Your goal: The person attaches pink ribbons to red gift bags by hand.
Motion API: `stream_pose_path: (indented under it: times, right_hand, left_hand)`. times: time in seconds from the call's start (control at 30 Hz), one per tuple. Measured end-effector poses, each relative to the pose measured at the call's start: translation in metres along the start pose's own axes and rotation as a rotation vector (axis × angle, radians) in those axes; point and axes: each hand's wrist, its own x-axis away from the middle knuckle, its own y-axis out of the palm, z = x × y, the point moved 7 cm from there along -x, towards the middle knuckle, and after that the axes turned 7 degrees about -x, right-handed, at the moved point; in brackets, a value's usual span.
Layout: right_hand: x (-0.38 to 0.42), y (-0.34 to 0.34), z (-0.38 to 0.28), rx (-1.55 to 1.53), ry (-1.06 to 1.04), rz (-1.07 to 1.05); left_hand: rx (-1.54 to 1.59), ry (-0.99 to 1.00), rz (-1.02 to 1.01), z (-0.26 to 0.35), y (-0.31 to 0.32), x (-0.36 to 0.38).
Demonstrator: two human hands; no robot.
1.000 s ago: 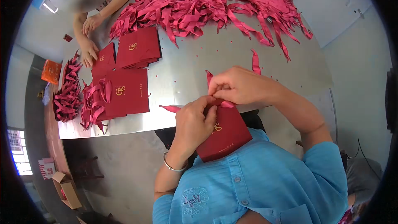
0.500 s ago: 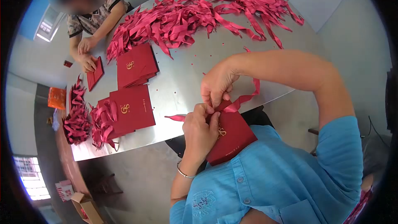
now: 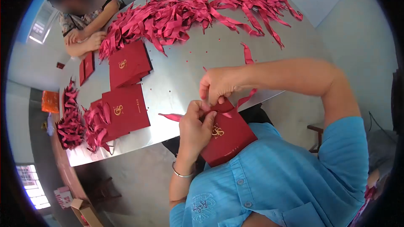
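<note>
A red bag with gold lettering (image 3: 230,136) rests against my shirt at the table's near edge. My left hand (image 3: 196,128) grips its upper left edge, thumb on the front and fingers curled. Just above, my right hand (image 3: 218,85) is pinched closed at the bag's top, close to my left fingertips. A pink-red ribbon (image 3: 246,97) runs from the bag's top, and a ribbon end (image 3: 170,117) sticks out to the left of my left hand. My fingers hide where the ribbon meets the bag.
Red bags (image 3: 126,111) lie stacked at the left, beside bundled ribbons (image 3: 97,127). A large ribbon heap (image 3: 168,19) spreads over the far side of the metal table (image 3: 176,65). A co-worker's forearms (image 3: 86,44) rest at the far left, near a folded red bag (image 3: 87,69).
The view has shifted slightly. My right hand has lifted a little from my left fingertips. The co-worker's hand has left the folded bag and moved toward the ribbon heap.
</note>
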Motion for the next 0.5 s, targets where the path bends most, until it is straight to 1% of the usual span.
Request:
stream_pose_path:
  times: [0.03,0.1,0.13,0.2,0.23,0.3,0.43,0.5]
  right_hand:
    - [0.001,0.000,0.003,0.014,0.015,-0.012]
    - [0.002,-0.018,-0.013,-0.058,-0.237,0.153]
    - [-0.001,-0.021,-0.011,-0.044,-0.231,0.142]
    - [0.000,-0.045,-0.019,-0.091,-0.451,0.353]
    - [-0.004,-0.048,-0.016,-0.078,-0.450,0.347]
    - [-0.009,-0.056,-0.015,-0.098,-0.494,0.398]
    - [-0.016,-0.068,-0.009,-0.130,-0.507,0.455]
    - [-0.020,-0.071,-0.003,-0.193,-0.487,0.451]
  left_hand:
    - [0.042,-0.013,-0.041,-0.003,0.004,0.000]
    - [0.086,-0.029,-0.100,-0.006,0.011,-0.001]
    - [0.095,-0.036,-0.085,-0.008,0.012,-0.001]
    - [0.012,-0.037,-0.071,-0.012,0.014,-0.004]
    - [0.019,-0.038,-0.059,-0.013,0.014,-0.005]
    - [-0.018,-0.037,-0.124,-0.016,0.019,-0.005]
    - [-0.053,-0.050,-0.131,-0.016,0.020,-0.007]
    - [-0.136,-0.005,-0.121,-0.013,0.019,-0.007]
